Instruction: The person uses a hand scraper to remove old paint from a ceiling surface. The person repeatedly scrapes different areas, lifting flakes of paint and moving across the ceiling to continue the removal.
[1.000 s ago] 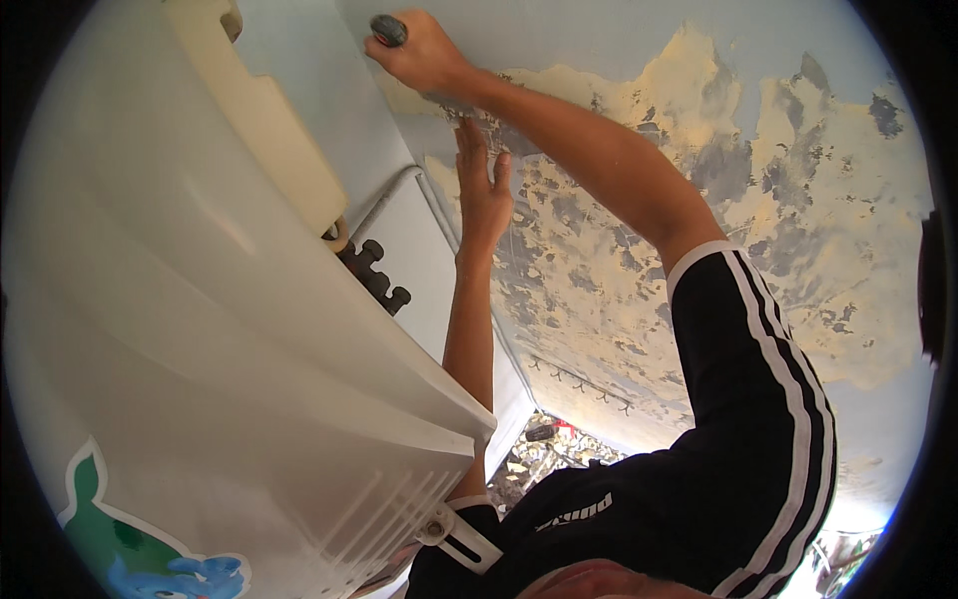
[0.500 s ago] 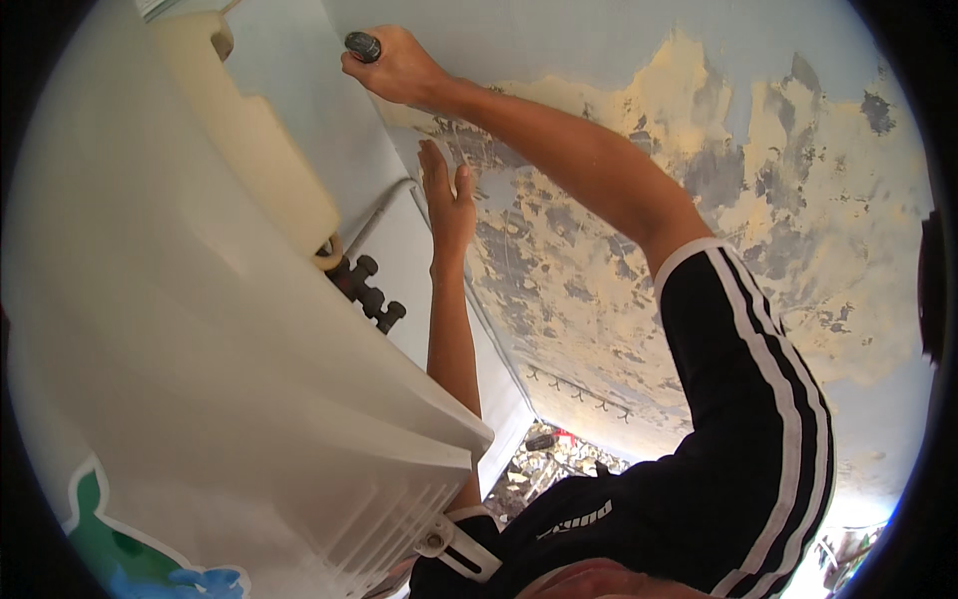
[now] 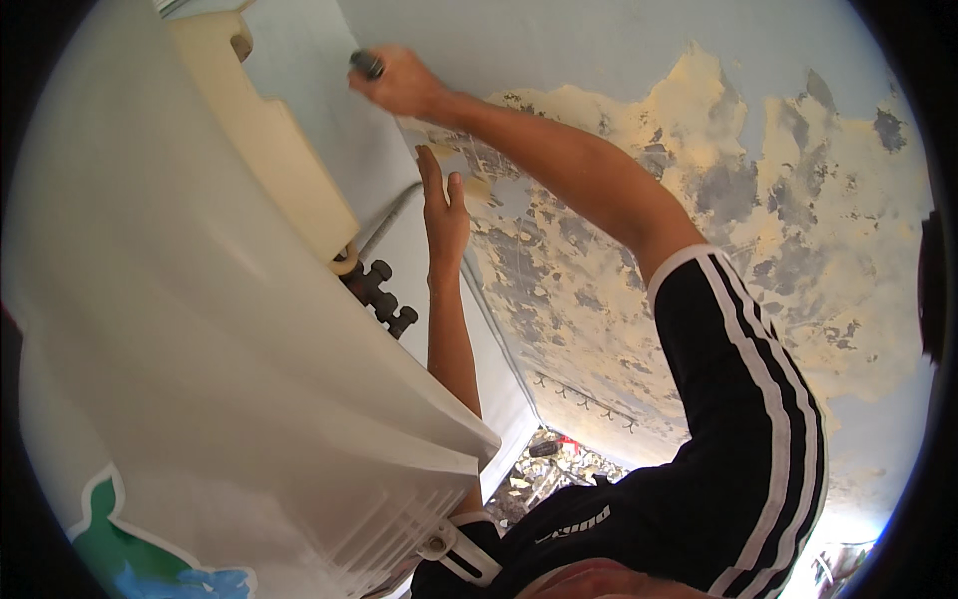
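My right hand (image 3: 407, 84), slightly blurred, is raised close to the wall corner. It is closed round a short dark handle (image 3: 368, 65); the working end of this tool is hidden behind the hand. Below it, my left hand (image 3: 446, 215) is open, its fingers stretched upward and its thumb apart, beside the wall; I cannot tell whether it touches. The wall (image 3: 699, 190) has large patches of peeled paint, showing pale yellow and grey under a light blue-grey coat. A blurred pale yellow piece (image 3: 479, 188) shows just right of my left hand.
A large white plastic panel (image 3: 230, 329) with slots fills the left side, in front of my left forearm. A cream plastic part (image 3: 269, 140) and dark pipe valves (image 3: 379, 295) show past its edge. Small hooks (image 3: 589, 401) line the wall. Rubble (image 3: 559, 467) lies on the ground.
The view has shifted slightly, so most things sit a little lower and to the right. My right hand is blurrier, still on the handle. Blurred yellowish pieces now show by my left hand.
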### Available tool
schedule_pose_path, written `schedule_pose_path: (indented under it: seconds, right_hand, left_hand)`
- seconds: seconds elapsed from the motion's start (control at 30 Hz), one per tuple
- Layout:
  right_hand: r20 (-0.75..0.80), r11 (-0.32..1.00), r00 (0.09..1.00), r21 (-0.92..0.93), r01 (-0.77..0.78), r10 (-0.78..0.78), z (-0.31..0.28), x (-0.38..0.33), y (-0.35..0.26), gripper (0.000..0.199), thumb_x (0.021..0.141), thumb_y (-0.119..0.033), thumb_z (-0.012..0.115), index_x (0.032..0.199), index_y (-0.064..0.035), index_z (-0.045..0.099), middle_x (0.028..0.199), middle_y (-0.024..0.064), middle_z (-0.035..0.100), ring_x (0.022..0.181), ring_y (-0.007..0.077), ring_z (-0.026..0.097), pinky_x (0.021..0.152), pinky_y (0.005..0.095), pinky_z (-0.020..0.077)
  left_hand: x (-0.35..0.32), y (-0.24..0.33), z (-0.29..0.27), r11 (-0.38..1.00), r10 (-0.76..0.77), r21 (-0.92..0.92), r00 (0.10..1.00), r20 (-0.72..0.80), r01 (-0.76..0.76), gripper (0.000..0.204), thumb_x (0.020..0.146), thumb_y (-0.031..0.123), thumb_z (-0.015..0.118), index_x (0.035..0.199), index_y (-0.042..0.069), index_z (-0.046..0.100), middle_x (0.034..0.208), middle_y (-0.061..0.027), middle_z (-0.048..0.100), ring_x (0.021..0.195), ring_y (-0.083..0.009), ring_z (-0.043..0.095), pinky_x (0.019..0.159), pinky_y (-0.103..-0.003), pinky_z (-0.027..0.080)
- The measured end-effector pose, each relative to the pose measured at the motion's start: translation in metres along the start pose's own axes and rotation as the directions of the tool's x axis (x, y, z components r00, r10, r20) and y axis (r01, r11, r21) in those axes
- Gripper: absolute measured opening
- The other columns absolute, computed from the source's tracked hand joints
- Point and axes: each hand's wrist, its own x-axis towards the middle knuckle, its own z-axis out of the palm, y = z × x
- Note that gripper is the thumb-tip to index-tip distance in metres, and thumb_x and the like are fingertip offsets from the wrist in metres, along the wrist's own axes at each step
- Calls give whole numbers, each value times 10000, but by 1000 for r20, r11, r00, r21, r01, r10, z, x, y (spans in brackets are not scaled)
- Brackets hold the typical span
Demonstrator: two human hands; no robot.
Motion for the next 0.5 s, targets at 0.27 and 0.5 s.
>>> schedule_pose_path:
  seconds: [0.27, 0.5]
  right_hand:
    - [-30, 994, 995, 51, -94, 96, -18, -12, 5, 299, 901, -202, 626, 731, 7, 497, 589, 46, 443, 587, 138, 375, 572, 383, 396]
    - [10, 998, 1000, 64, -9, 9, -1, -24, 5, 288, 895, -174, 618, 719, 10, 484, 581, 87, 439, 574, 160, 375, 562, 397, 393]
  left_hand:
    - [-6, 8, 0, 1000, 4, -6, 1000, 30, -4, 679, 1114, 369, 380, 1637, 54, 82, 1710, -182, 76, 1582, -333, 44, 1277, -442, 124]
    - [-3, 7, -7, 1000, 8, 10, 1000, 19, -8, 679, 1114, 368, 373, 1632, 32, 90, 1707, -194, 74, 1581, -344, 35, 1276, -444, 123]
